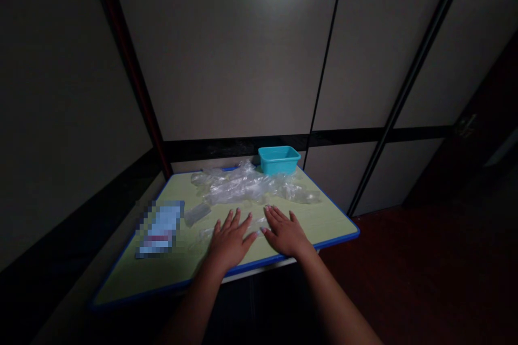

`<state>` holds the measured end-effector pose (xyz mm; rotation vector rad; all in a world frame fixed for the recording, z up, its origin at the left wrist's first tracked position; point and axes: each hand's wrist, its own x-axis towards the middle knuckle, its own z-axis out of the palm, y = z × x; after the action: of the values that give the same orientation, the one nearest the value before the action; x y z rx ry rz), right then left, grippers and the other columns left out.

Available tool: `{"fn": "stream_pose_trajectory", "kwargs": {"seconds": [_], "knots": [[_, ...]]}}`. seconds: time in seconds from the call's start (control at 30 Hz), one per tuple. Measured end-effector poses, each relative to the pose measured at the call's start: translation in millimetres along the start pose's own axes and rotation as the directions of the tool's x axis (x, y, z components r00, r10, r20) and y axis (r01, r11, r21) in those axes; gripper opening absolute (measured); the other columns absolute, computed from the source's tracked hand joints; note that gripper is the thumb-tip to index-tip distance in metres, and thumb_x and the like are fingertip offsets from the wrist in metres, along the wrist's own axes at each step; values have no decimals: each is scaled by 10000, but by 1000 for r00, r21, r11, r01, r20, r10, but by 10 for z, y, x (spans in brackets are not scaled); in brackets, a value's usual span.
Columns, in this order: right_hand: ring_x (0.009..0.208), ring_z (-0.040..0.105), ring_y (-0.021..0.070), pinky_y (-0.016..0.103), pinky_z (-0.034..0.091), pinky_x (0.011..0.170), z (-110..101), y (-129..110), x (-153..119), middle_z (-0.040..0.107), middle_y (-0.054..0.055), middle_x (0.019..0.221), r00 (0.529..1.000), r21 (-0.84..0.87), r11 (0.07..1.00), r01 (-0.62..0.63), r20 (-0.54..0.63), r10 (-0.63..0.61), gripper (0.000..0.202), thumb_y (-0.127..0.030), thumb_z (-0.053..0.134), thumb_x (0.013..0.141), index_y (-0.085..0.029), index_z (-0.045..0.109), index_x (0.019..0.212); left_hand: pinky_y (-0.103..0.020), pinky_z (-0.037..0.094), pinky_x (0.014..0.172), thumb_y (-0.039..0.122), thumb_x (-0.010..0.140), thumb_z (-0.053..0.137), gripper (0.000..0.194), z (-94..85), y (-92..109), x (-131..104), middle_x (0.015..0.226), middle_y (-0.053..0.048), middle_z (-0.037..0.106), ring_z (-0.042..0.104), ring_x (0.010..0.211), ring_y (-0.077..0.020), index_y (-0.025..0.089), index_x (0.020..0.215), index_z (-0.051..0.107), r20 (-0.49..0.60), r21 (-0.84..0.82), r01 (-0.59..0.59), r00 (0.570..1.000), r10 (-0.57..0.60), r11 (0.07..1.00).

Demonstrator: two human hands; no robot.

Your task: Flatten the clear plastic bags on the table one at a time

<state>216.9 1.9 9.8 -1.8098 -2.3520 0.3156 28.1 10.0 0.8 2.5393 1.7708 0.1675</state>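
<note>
My left hand lies palm down with its fingers spread, over a flat clear plastic bag near the table's front edge. My right hand also rests palm down, fingers stretched out, at the right end of that bag. Part of the bag shows between the two hands; the rest is hidden under them. Just beyond my fingers is a crumpled heap of clear plastic bags. To the left of the heap, a small folded piece of clear plastic lies flat.
The table has a pale green top and a blue rim. A turquoise plastic basket stands at its back edge. A blurred-out flat object lies on the left side. Panelled cabinet doors rise right behind the table.
</note>
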Motion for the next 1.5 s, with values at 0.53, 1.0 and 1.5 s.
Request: {"fn": "stream_pose_trajectory", "kwargs": {"seconds": [0.53,1.0,1.5], "knots": [[1425,75,183,545,47,1111,-6,1,1,136,29,1546,1000,-12,1000,1,14,-1,654,-489,229,922,-191,105,1490,-542,173,1090,590,916,308,571,-2,5,-4,1535,-60,215,139,1417,-273,359,1438,292,-13,-9,0,1000,0,1000],[1424,82,181,550,46,1105,9,0,-1,128,42,1545,1000,-24,1000,-6,14,7,649,-475,240,922,-182,119,1488,-546,140,1094,583,909,334,579,52,-16,20,1539,-66,200,111,1421,-271,368,1443,272,-1,-35,5,1000,-5,999],[1423,93,189,547,47,1108,32,9,13,143,39,1543,1000,-41,999,-9,11,9,652,-478,234,918,-174,137,1486,-551,139,1095,607,905,322,593,54,-15,-5,1543,-69,192,107,1423,-266,366,1444,269,-19,-54,0,1000,-1,999]]}}
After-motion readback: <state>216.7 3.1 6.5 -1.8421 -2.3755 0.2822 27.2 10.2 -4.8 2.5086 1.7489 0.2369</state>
